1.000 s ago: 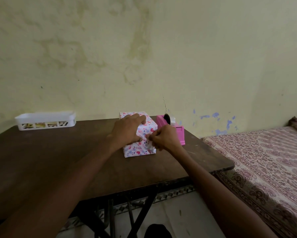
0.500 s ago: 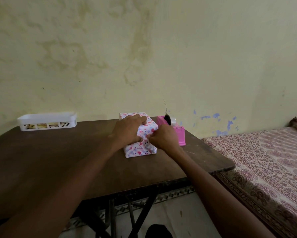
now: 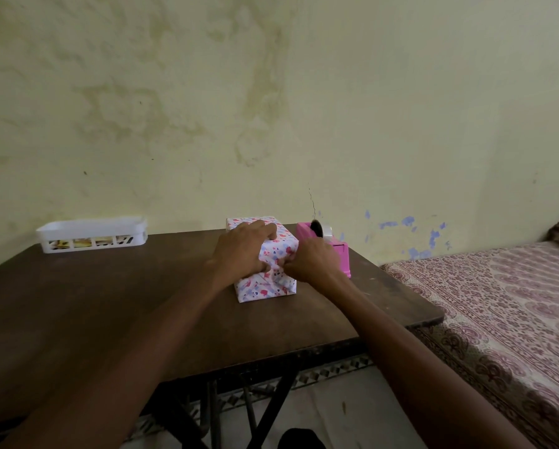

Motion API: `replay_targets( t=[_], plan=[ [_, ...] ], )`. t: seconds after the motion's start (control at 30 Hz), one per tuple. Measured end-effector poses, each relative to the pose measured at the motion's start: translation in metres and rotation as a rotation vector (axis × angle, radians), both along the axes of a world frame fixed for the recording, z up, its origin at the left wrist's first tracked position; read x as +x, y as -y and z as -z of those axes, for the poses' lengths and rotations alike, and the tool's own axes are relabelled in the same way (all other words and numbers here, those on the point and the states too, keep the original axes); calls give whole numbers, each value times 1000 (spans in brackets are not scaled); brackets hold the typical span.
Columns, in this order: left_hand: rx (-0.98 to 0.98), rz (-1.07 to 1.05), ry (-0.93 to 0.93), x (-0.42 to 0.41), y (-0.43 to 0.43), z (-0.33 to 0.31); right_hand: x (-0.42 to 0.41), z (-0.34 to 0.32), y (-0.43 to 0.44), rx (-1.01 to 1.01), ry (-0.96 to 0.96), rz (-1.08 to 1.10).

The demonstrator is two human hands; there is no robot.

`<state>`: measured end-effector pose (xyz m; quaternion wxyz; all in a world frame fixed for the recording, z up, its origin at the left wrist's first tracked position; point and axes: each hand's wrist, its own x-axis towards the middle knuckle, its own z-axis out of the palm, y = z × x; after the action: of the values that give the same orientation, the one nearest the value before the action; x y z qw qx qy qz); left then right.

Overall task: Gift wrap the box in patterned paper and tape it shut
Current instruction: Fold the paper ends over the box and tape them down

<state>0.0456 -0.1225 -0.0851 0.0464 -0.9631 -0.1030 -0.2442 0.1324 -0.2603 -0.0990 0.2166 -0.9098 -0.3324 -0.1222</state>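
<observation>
Box (image 3: 283, 246) sat at centre frame, on the far part of the dark table (image 3: 110, 306), fully covered in white paper (image 3: 255, 291) w/ pink & blue hearts. Near end faced you, folds showing on it.

Your L hand (image 3: 239, 251) lay over the top of the box: fingers curled across the top face, thumb down at the upper edge of the near end, gripping the box. Your R hand (image 3: 313, 260) came in from the right, fingers curled tight, pinching the paper fold at the upper right of that near end. Both hands met there, fingertips touching or nearly so; couldn't tell which.

Pink tape dispenser (image 3: 341, 254) stood just right of the box, partly behind your R hand, roll at its top. White slotted basket (image 3: 90, 236) sat at left of frame, on the table's far edge by the wall (image 3: 271, 108), well apart from the box. Patterned bed cover (image 3: 498, 306) filled lower right.
</observation>
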Motion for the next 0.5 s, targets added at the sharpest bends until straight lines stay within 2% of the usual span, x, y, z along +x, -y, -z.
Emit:
replay_targets(
  t=[0.3,0.5],
  plan=[
    [18,-3,-5,-1,0,-1,5,12,6,66,59,74],
    [17,12,2,-2,0,0,10,22,5,183,37,-143]
  ],
)
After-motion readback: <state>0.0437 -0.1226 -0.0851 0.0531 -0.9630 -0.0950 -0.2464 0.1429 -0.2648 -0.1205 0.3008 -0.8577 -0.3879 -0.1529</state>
